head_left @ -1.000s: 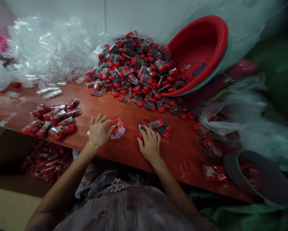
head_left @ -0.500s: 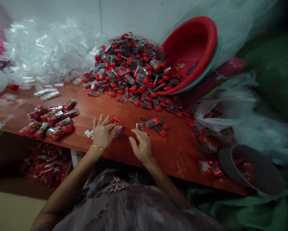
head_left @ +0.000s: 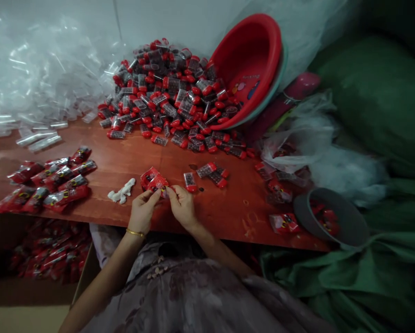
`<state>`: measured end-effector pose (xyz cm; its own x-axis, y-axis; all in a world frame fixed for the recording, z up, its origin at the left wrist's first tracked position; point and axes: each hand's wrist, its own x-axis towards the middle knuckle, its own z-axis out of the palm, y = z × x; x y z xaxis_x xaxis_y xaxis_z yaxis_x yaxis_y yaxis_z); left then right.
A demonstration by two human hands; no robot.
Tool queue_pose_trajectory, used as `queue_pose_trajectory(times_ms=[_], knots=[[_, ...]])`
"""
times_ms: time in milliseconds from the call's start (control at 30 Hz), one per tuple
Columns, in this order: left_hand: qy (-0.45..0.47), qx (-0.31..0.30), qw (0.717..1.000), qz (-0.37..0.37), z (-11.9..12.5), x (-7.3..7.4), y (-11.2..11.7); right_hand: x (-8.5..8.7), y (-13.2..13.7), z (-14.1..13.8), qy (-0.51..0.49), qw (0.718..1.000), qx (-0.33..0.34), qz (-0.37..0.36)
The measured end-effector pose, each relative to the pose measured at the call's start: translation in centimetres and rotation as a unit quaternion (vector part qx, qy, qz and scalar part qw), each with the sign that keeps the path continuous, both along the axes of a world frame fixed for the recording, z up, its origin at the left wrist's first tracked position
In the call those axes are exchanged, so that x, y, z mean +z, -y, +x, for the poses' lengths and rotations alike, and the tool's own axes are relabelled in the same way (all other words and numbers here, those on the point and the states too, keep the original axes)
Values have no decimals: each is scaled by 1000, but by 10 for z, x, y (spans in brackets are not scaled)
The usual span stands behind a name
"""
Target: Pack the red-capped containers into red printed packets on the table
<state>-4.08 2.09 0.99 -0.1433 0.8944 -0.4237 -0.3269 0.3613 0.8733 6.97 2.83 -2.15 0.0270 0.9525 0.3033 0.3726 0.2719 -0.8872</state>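
Note:
My left hand (head_left: 142, 210) and my right hand (head_left: 181, 205) meet near the front edge of the red-brown table (head_left: 124, 162). Both pinch a small red printed packet (head_left: 158, 182) between their fingertips, just above a stack of similar packets (head_left: 148, 176). A few red-capped clear tubes (head_left: 210, 172) lie just right of my hands. A white crumpled scrap (head_left: 122, 191) lies to the left of my left hand.
A big heap of red-capped tubes (head_left: 169, 97) spills from a tilted red basin (head_left: 249, 69). Filled red packets (head_left: 48, 178) lie at left, more in a box (head_left: 44, 254) below. Clear wrappers (head_left: 37, 78) pile at the back left. A grey bowl (head_left: 328, 217) sits at right.
My right hand left the loose tubes and moved left to join my left hand. Both now pinch a red packet. The view has swung to the right.

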Motion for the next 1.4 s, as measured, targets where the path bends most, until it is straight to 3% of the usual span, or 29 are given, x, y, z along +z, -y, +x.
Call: queue_pose_trajectory(times_ms=[100, 200, 267, 367, 433, 467, 533, 633, 700, 767, 933, 1167, 1400], knots=[[32, 41, 999, -8, 2, 4, -5, 2, -2, 7, 26, 999, 41, 7], [33, 72, 997, -15, -3, 8, -13, 12, -18, 35, 106, 985, 128, 48], [44, 71, 996, -30, -8, 10, -17, 20, -37, 64, 222, 955, 179, 85], [78, 32, 994, -64, -9, 12, -20, 26, -64, 102, 412, 876, 242, 65], [104, 3, 990, -92, -6, 13, -20, 24, -73, 116, 465, 838, 280, 56], [115, -7, 988, -102, -4, 13, -20, 22, -73, 119, 468, 833, 289, 58], [130, -15, 985, -113, -2, 13, -18, 16, -65, 120, 434, 853, 281, 67], [136, -17, 984, -116, -2, 12, -16, 10, -34, 115, 307, 923, 227, 50], [132, -16, 985, -113, -1, 11, -15, 12, -9, 109, 193, 958, 210, -3], [126, -16, 986, -105, 0, 10, -13, 18, 12, 102, 89, 971, 210, -69], [90, -17, 993, -70, 10, 9, -7, 32, 31, 83, -12, 972, 190, -141], [86, -31, 995, -32, 10, 14, 0, 27, 24, 77, -106, 936, 189, -278], [119, -38, 992, 10, 16, 10, 1, 25, 26, 71, -125, 943, 168, -259]])
